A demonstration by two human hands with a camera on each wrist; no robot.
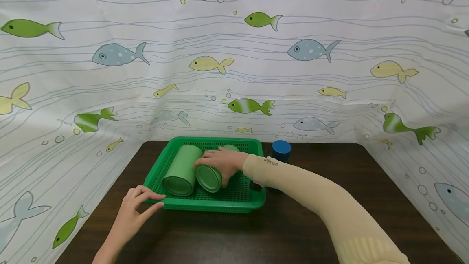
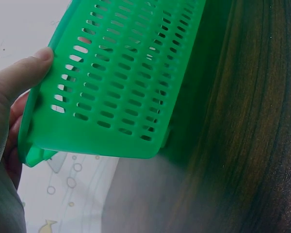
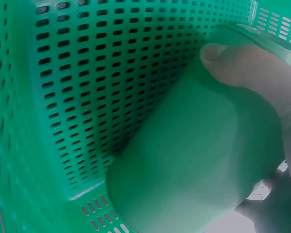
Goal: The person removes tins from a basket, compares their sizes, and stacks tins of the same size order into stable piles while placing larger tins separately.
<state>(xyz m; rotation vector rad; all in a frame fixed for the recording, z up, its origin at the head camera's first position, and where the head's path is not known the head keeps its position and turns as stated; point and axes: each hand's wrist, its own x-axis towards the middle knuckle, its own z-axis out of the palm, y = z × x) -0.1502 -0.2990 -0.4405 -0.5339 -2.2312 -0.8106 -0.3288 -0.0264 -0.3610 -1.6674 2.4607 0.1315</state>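
A green perforated plastic basket point(image 1: 234, 206) sits on the dark table, its near left corner held by my left hand point(image 1: 137, 207). In the left wrist view the thumb point(image 2: 36, 63) lies on the outer side of the basket wall point(image 2: 111, 97), with fingers behind the rim. Inside the basket lie two green cylindrical cans on their sides. My right hand point(image 1: 225, 164) grips the right can point(image 1: 209, 178) from above; the right wrist view shows this can point(image 3: 194, 145) with the thumb point(image 3: 233, 63) along it. Touching or nearly touching it is the left can point(image 1: 183, 168).
Just right of the basket stands a container with a blue lid point(image 1: 281, 150), partly hidden by my right forearm. The dark wood table point(image 1: 329, 215) extends right and in front. A fish-patterned white sheet point(image 1: 234, 72) encloses the table's back and sides.
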